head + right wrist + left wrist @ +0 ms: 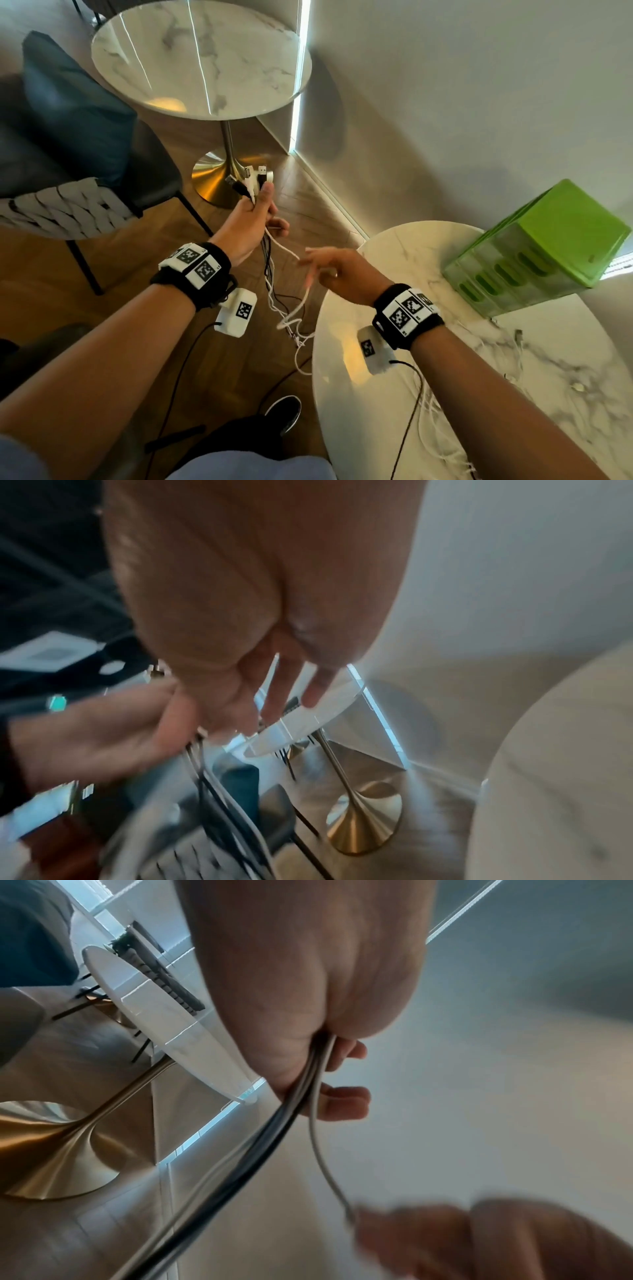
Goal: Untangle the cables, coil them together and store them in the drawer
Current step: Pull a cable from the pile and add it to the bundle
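My left hand (pixel 253 212) is raised over the floor and grips a bundle of black and white cables (pixel 274 1137) just below their USB plugs (pixel 251 178). The cables (pixel 274 294) hang down in a loose tangle to the floor. One white cable (pixel 322 1164) splits off from the bundle and runs to my right hand (pixel 329 270), which is blurred. Its fingers (pixel 284 691) look straight and spread, touching that strand. A green translucent drawer unit (pixel 534 253) stands at the back of the near marble table (pixel 513 377).
More white cable (pixel 431 411) lies on the near table under my right forearm. A second round marble table (pixel 202 58) on a brass foot stands ahead. A dark chair (pixel 68 154) with a woven throw is at the left. A wall runs along the right.
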